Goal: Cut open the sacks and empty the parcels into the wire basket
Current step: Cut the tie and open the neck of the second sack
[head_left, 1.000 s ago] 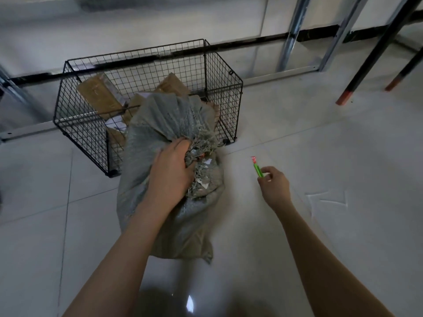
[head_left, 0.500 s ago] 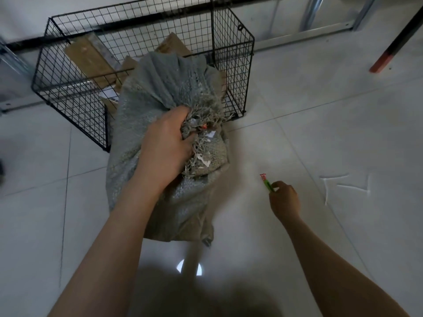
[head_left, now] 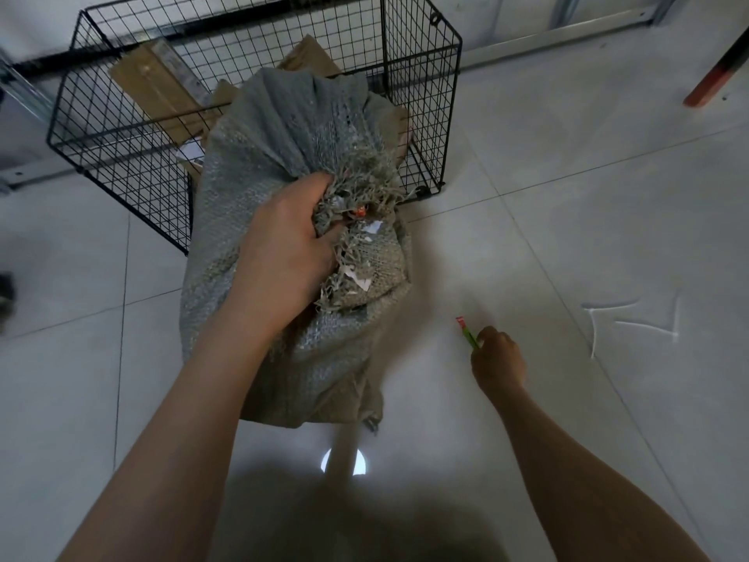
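Note:
A grey woven sack stands on the floor against the front of the black wire basket. Its frayed, bunched neck with a small red tie shows at centre. My left hand is shut on that bunched neck. Brown cardboard parcels lie inside the basket behind the sack. My right hand is low over the floor to the right of the sack, fingers closed around a small green cutter with a red tip. The sack's contents are hidden.
The pale tiled floor spreads to the right, with a white scuff mark. A red-tipped dark leg stands at the upper right. A metal rail runs along the wall behind the basket.
The view has come closer to the sack and basket. My left hand has lifted the sack's neck a little. My right hand with the cutter has dropped lower and rightwards.

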